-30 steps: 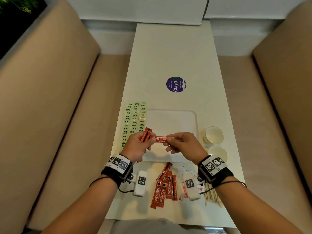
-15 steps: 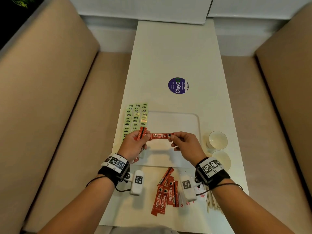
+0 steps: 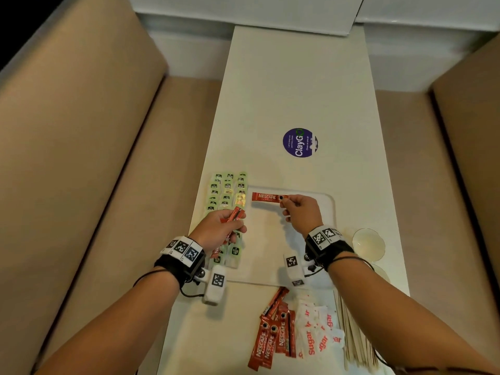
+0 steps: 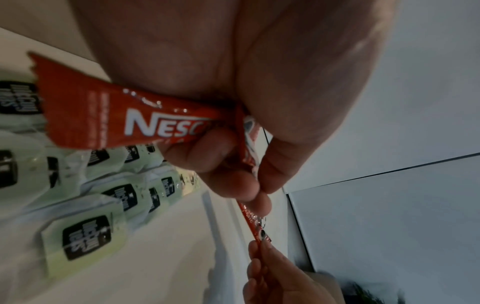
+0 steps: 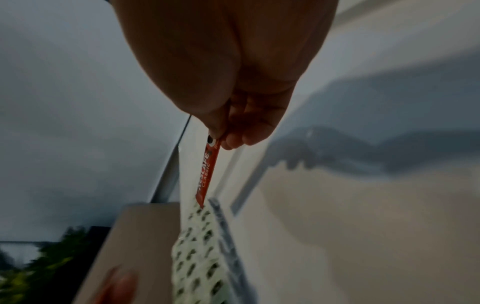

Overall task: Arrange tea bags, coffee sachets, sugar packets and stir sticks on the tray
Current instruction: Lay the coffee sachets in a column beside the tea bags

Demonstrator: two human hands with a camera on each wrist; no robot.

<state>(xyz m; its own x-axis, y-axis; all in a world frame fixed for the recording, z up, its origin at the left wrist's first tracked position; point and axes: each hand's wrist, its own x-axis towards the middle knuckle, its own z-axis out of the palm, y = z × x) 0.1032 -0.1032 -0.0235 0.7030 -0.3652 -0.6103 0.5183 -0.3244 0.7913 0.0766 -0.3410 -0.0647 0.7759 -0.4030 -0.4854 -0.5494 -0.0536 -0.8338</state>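
Observation:
A white tray (image 3: 328, 201) lies on the table, with rows of pale green tea bags (image 3: 227, 190) along its left side. My right hand (image 3: 283, 203) pinches one end of a red coffee sachet (image 3: 266, 197) and holds it level near the tray's far left corner; the same sachet (image 5: 207, 170) shows in the right wrist view. My left hand (image 3: 232, 220) grips a small bundle of red coffee sachets (image 4: 109, 119) over the tea bags (image 4: 85, 236). More coffee sachets (image 3: 273, 334), sugar packets (image 3: 316, 334) and wooden stir sticks (image 3: 354, 339) lie on the table near me.
Two white paper cups (image 3: 368, 243) stand to the right of the tray. A round purple sticker (image 3: 299, 142) marks the table (image 3: 297, 77) beyond it. Beige bench seats (image 3: 81, 131) flank the table on both sides.
My right hand has pulled one sachet away from the left hand's bundle and carried it forward to the tray's far left part. The left hand has stayed over the tea bags.

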